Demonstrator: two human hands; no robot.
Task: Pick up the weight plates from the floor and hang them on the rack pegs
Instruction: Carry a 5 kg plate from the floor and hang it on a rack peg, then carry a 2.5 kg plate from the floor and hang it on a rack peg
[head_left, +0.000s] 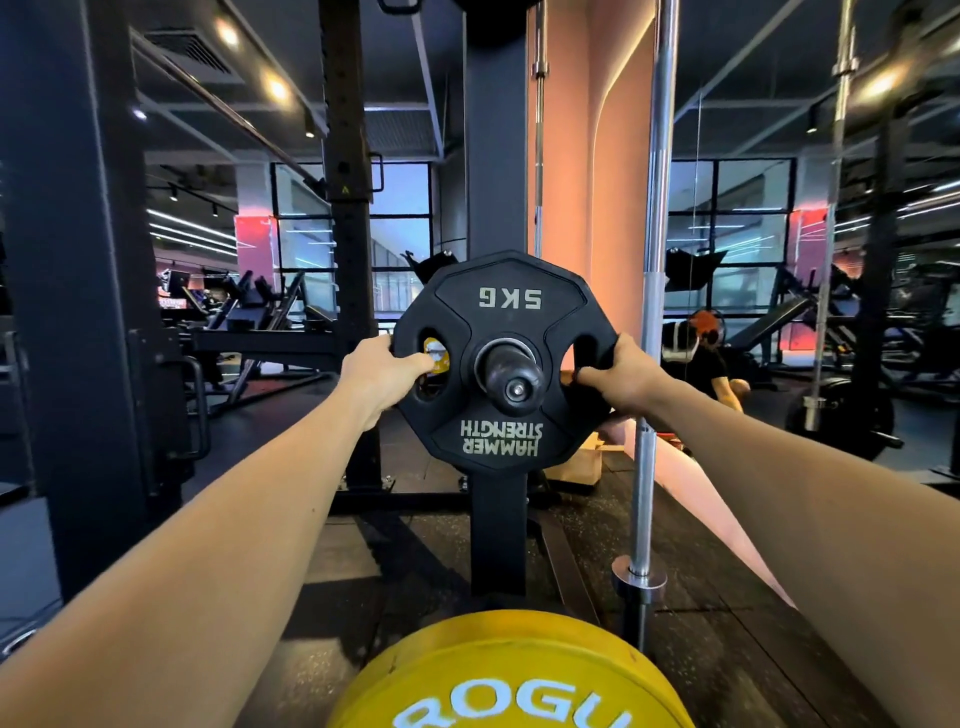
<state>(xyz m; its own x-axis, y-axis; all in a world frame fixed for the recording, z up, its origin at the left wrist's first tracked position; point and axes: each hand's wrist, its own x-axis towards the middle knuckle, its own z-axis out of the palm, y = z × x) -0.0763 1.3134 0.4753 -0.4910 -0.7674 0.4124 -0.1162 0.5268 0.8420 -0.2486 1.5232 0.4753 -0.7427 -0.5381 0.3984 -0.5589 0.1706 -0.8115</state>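
While the dark rack upright (494, 156) runs down the centre of the frame from top to floor, the widest open room lies on the dark rubber floor (363, 561) to its lower left, between the upright and the heavy black post (78, 291) at the left edge. At the bottom centre a yellow bumper plate (511, 675) fills the near edge, its rim close in front of the upright's foot. Just right of the upright a chrome barbell (655, 291) stands on end, leaving only a narrow gap beside the plate's right rim. The black 5 kg weight plate (501, 436) sits in the middle of the frame, threaded on the rack peg (511, 370), whose capped end pokes out through the plate's hub; its lettering reads upside down. The left hand (376, 375) grips the plate's left rim, fingers curled into the left grip slot. The right hand (621, 375) grips the right rim, fingers hooked through the right slot.
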